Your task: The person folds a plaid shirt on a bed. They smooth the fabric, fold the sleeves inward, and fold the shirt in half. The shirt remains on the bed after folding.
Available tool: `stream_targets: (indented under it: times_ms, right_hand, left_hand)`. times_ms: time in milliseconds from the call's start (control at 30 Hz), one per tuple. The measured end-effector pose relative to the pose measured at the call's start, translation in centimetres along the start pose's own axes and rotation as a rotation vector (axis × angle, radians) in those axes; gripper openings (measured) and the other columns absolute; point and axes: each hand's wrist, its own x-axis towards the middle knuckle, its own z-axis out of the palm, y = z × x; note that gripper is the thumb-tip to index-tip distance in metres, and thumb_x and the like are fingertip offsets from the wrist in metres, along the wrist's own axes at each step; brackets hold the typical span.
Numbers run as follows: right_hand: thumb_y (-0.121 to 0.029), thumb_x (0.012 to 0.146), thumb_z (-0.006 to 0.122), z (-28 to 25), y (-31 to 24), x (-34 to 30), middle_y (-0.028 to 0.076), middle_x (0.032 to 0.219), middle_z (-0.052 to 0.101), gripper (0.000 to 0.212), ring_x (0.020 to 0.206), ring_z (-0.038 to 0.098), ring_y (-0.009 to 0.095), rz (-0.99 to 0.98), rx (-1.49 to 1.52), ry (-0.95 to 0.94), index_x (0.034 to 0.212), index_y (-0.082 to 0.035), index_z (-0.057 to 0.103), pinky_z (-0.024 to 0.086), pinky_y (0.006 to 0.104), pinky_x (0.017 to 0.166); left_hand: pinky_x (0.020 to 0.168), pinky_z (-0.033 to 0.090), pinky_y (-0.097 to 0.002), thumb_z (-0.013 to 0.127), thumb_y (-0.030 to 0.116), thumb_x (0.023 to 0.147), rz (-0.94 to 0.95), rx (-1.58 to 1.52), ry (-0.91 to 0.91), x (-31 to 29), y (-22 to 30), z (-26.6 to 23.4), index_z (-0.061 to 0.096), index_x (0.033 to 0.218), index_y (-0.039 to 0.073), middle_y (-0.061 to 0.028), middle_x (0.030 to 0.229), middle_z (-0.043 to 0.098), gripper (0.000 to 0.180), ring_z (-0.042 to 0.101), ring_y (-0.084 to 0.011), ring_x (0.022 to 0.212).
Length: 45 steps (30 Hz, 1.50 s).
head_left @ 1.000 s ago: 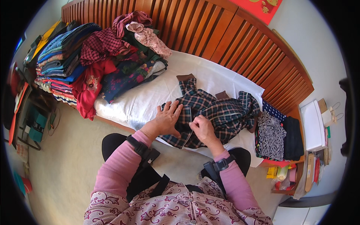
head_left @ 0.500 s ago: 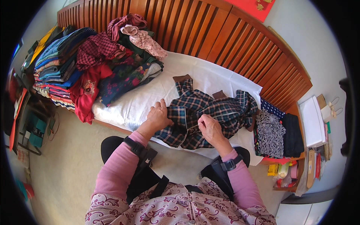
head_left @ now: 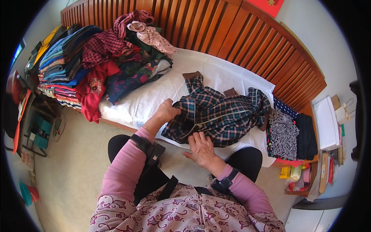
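A dark plaid jacket [head_left: 228, 120] with brown cuffs and a light zipper line lies rumpled on the white sheet [head_left: 143, 102] before me. My left hand [head_left: 167, 111] is closed at the jacket's left edge, with fingertips partly hidden, and seems to pinch the cloth there. Below the zipper pull [head_left: 199, 126], my right hand [head_left: 201, 150] rests its bent fingers on the jacket's near edge. Its thumb stands apart to the left, and no cloth shows between thumb and fingers.
Folded clothes [head_left: 63, 62] rise in a tall stack at the left, beside a heap of loose garments [head_left: 127, 79]. A slatted wooden backrest [head_left: 208, 31] runs behind. At right sit a grey patterned garment [head_left: 284, 131] and dark folded cloth [head_left: 306, 135], near a white box [head_left: 327, 123].
My right hand has moved left and nearer to me, off the jacket's middle, and its thumb has spread. My left hand has closed at the jacket's left edge. The view has shifted slightly.
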Motion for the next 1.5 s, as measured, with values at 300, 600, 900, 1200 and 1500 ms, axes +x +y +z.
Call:
stream_targets:
  times_ms: [300,600,900,1200,1500]
  right_hand:
    - [-0.002,0.072,0.061,1.6,3.0,0.4,0.013,0.086,0.062,0.015,0.086,0.064,0.036,0.124,0.173,0.16,0.087,-0.006,0.059,0.053,0.0457,0.072]
    - [0.013,0.073,0.04,-1.1,8.1,-1.5,0.016,0.07,0.06,0.027,0.066,0.063,0.027,0.446,0.668,0.191,0.083,-0.001,0.059,0.049,0.0349,0.065]
    - [0.009,0.077,0.041,-1.8,9.6,-2.6,-0.004,0.072,0.055,0.021,0.067,0.047,0.006,0.597,0.94,0.346,0.08,0.0,0.061,0.041,0.0238,0.061]
    - [0.0,0.086,0.044,-5.1,15.9,-4.8,-0.004,0.079,0.055,0.019,0.076,0.048,0.006,0.812,1.166,0.707,0.083,-0.002,0.062,0.04,0.0204,0.074]
    - [-0.002,0.09,0.049,-0.7,21.9,-8.0,0.003,0.085,0.06,0.017,0.086,0.055,0.016,1.164,0.765,0.849,0.081,0.0,0.064,0.043,0.0293,0.085]
  left_hand:
    - [0.085,0.056,-0.0371,0.079,0.037,0.073,-0.024,-0.244,0.072,1.0,0.1,-1.7,0.073,0.108,-0.003,-0.0212,0.097,0.074,0.054,0.072,-0.0313,0.093]
    - [0.073,0.059,-0.0364,0.072,0.011,0.082,-0.056,-0.457,0.052,1.1,-0.2,-2.1,0.073,0.099,-0.004,-0.015,0.089,0.073,0.023,0.071,-0.0217,0.085]
    - [0.086,0.057,-0.0416,0.064,0.009,0.083,0.092,-0.032,0.026,0.2,-0.2,-2.3,0.075,0.099,0.004,-0.0202,0.094,0.075,0.02,0.073,-0.0358,0.091]
    - [0.088,0.055,-0.0451,0.07,0.005,0.083,0.391,0.118,0.156,0.0,0.6,-0.2,0.064,0.124,0.01,-0.014,0.11,0.069,0.042,0.068,-0.0355,0.1]
    - [0.1,0.05,-0.0454,0.076,0.002,0.078,0.515,0.347,0.157,2.1,2.8,2.3,0.058,0.138,0.018,-0.0124,0.133,0.059,0.064,0.058,-0.0353,0.122]
